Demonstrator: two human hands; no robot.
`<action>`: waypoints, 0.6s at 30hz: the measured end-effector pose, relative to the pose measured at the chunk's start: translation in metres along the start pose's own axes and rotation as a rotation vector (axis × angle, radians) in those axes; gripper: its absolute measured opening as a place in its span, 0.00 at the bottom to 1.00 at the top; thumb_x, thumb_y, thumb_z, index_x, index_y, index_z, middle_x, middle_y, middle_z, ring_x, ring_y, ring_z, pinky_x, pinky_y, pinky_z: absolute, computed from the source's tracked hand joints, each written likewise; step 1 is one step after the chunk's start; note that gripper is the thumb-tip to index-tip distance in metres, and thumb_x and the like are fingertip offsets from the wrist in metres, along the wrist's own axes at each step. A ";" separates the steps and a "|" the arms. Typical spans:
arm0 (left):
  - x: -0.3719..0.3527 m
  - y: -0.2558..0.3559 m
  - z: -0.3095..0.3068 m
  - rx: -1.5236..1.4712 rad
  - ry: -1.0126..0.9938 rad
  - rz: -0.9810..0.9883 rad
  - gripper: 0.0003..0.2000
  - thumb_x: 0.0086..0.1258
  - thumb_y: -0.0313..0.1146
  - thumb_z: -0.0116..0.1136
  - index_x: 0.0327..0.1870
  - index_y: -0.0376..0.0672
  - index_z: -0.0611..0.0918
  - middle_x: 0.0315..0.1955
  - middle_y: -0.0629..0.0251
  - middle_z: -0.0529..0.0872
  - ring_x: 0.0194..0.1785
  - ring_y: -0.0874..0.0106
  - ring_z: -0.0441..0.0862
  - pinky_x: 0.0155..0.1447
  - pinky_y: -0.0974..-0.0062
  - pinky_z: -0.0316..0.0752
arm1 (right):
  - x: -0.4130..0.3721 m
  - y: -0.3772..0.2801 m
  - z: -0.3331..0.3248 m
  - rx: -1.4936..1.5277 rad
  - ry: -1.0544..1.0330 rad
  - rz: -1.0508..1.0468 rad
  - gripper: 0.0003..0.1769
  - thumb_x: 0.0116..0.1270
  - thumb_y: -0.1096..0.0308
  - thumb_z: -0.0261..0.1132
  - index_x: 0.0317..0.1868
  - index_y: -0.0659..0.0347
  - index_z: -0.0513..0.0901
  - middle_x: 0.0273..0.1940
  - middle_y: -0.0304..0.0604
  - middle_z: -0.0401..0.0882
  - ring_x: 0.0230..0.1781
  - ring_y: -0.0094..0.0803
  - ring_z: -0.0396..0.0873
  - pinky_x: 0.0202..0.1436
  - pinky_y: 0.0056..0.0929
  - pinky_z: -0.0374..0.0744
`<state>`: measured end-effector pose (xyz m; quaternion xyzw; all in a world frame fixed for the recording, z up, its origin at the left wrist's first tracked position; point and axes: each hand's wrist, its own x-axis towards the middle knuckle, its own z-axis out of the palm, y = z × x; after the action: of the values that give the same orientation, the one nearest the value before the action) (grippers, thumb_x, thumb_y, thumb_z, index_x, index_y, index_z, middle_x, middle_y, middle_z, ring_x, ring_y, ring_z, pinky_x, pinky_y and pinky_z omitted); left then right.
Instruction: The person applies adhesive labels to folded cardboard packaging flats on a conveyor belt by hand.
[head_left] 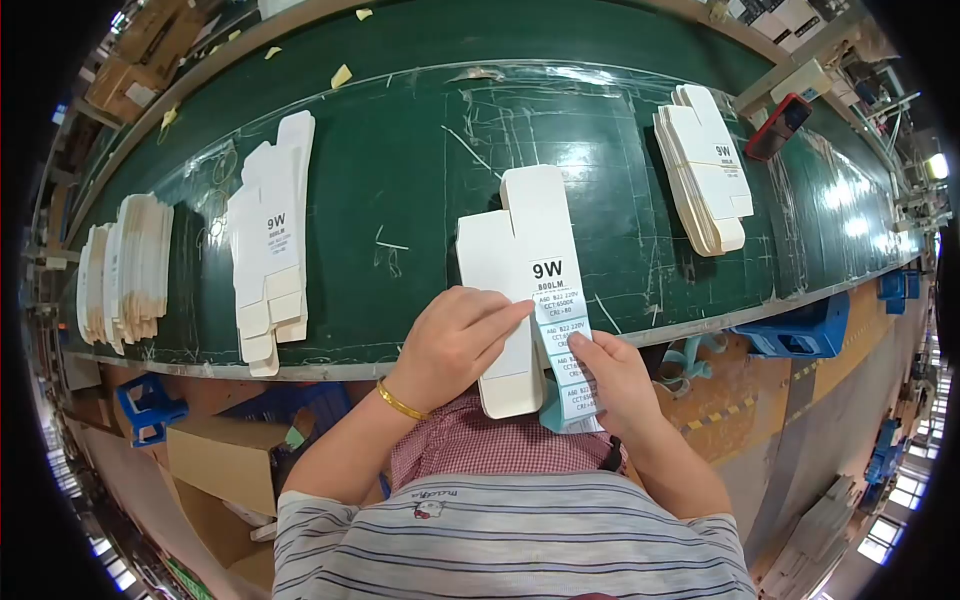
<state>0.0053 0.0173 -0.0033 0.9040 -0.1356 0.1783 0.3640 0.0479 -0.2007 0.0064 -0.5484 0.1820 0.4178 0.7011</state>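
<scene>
A flat white carton (490, 255) printed 9W lies before me, its lower end over the table edge. My left hand (452, 345) rests on the carton, fingers bent together, with a fingertip at the left edge of the top label (560, 304). Its thumb is hidden. My right hand (615, 378) pinches a strip of printed stickers (572, 370) on pale blue backing, thumb on top. The strip hangs down over the carton's right side and curls at its lower end.
Stacked flat cartons lie on the green table (400, 150): a left stack (270, 215), a far-left row (135, 265) and a banded bundle (705, 170) at right. A red phone (779, 127) stands beyond it. Below are blue stools (800, 330) and an open cardboard box (225, 465).
</scene>
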 end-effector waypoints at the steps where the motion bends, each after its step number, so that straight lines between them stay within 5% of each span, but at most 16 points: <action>1: 0.000 -0.001 0.001 0.002 -0.017 0.005 0.17 0.56 0.21 0.63 0.49 0.41 0.87 0.39 0.65 0.83 0.39 0.67 0.79 0.45 0.70 0.75 | -0.001 -0.001 0.001 0.005 0.005 0.011 0.15 0.76 0.66 0.57 0.52 0.71 0.79 0.40 0.42 0.85 0.33 0.22 0.83 0.35 0.22 0.81; 18: 0.006 0.003 0.006 0.109 -0.084 -0.026 0.20 0.54 0.21 0.61 0.50 0.43 0.87 0.37 0.68 0.80 0.40 0.67 0.75 0.47 0.68 0.71 | 0.005 -0.001 -0.003 0.050 -0.002 0.062 0.14 0.76 0.67 0.57 0.51 0.72 0.80 0.40 0.44 0.86 0.33 0.22 0.84 0.35 0.21 0.82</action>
<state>0.0111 0.0098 -0.0030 0.9309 -0.1290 0.1428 0.3104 0.0524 -0.2020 0.0029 -0.5243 0.2090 0.4352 0.7015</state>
